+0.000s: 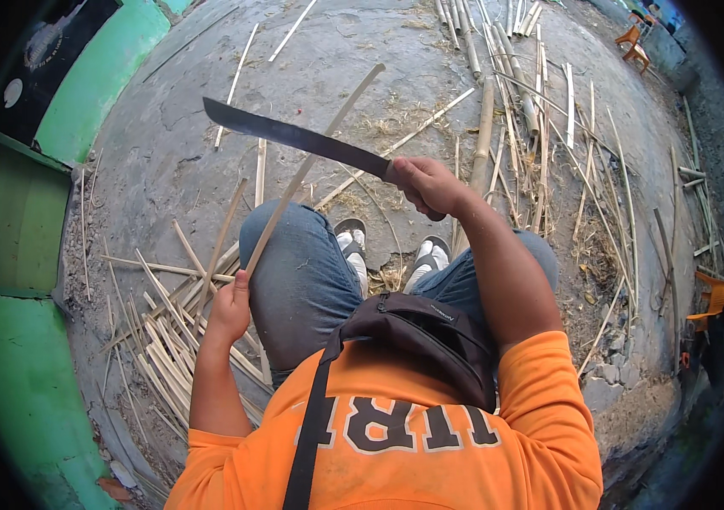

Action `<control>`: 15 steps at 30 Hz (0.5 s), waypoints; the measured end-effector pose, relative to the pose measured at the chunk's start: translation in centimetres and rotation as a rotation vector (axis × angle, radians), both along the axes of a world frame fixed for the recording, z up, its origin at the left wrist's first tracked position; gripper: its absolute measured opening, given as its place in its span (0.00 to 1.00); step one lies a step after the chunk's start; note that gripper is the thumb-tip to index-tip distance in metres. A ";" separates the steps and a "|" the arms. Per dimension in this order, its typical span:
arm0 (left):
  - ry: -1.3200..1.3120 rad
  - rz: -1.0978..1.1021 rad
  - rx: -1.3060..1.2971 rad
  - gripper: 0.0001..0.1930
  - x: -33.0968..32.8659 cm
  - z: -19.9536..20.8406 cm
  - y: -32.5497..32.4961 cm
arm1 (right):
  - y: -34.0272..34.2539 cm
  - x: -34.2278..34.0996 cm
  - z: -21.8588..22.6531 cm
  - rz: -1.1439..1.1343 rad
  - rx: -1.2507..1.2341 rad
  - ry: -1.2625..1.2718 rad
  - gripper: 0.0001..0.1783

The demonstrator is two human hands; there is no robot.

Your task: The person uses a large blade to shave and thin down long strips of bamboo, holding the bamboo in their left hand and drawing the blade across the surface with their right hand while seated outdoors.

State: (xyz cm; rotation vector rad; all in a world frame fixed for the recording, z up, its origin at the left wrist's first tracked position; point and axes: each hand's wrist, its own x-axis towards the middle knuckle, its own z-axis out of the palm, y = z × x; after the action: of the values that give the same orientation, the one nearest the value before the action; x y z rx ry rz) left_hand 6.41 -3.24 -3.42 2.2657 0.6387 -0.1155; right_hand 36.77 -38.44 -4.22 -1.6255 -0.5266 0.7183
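Note:
My right hand (430, 187) is closed round the handle of a machete (294, 134), whose long dark blade points to the left above my knees. A thin bamboo strip (294, 183) rises from my left hand (230, 308), which grips its lower end beside my left thigh. The blade crosses the strip at about its middle; I cannot tell whether they touch. The handle is mostly hidden by my right fingers.
A heap of split bamboo strips (166, 357) lies on the ground at my left. Bamboo poles (483, 127) and more strips spread ahead and to the right on the concrete. A green wall (26, 382) runs along the left. An orange chair (631, 42) stands far right.

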 end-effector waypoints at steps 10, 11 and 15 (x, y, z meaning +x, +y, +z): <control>0.080 -0.019 0.094 0.40 0.7 2.1 -1.5 | -3.1 1.6 0.8 -0.164 0.027 -0.009 0.34; 0.083 -0.014 0.094 0.40 0.5 2.3 -1.6 | -2.4 0.6 1.8 -0.117 -0.026 -0.076 0.34; 0.027 -0.008 0.093 0.40 0.6 3.3 -2.4 | -0.2 -1.7 2.6 -0.013 -0.113 -0.621 0.31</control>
State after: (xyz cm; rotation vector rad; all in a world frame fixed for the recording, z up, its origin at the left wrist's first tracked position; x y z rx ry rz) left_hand 6.97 -5.65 -0.15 2.3599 0.6616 -0.1225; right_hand 35.09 -38.68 -1.65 -1.9553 -0.9273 0.2193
